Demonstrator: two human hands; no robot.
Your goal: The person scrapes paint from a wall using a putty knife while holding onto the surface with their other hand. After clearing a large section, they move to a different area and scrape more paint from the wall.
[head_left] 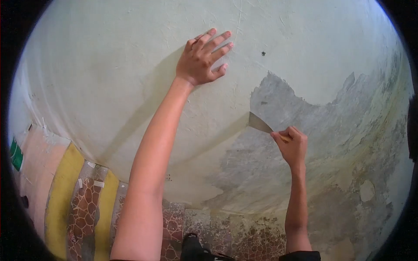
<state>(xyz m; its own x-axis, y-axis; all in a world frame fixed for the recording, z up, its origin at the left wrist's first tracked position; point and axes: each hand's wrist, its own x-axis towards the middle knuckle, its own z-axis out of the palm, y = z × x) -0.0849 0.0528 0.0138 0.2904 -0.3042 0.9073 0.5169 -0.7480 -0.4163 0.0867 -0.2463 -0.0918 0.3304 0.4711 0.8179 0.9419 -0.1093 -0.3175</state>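
Right hand (292, 145) clamped on scraper (261, 125), blade tip at paint edge on wall (109, 65). Left hand (202, 58) flat, fingers spread, on painted area, far left of scraper.

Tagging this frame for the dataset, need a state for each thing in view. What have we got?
left hand: open, palm flat on the paint
right hand: closed on the scraper's handle
scraper: held, blade edge against the wall at the paint line
paint: intact on the left, gone on the right
wall: bare grey where stripped
floor: tiled, a few pale flakes on it
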